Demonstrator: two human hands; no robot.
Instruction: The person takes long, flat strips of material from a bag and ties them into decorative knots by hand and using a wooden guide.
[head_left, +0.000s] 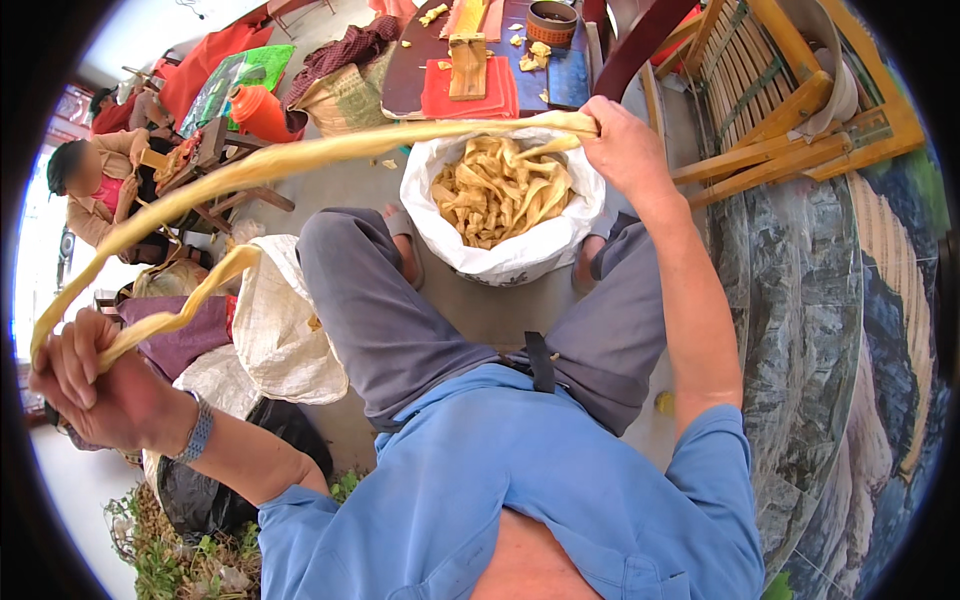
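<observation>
A long, soft, yellow-tan strip (300, 155) is stretched between my two raised hands, arching over my left leg. At the far left, my left hand (95, 385) is closed around it, and a loose length hangs over toward a white sack. My right hand (625, 145) pinches the strip's other end above a white woven sack (420, 195) standing open between my feet. Inside that sack lies a heap of similar crumpled tan strips (500, 190). A shorter piece runs from beneath my right hand down to the heap.
Beyond the sack stands a dark table (400, 85) with a wooden block (468, 70) on a red cloth and a brown pot (551, 24). To the right is a wooden slatted chair (790, 150). Another person (105, 190) sits at the left. A second white sack (290, 340) lies beside my left leg.
</observation>
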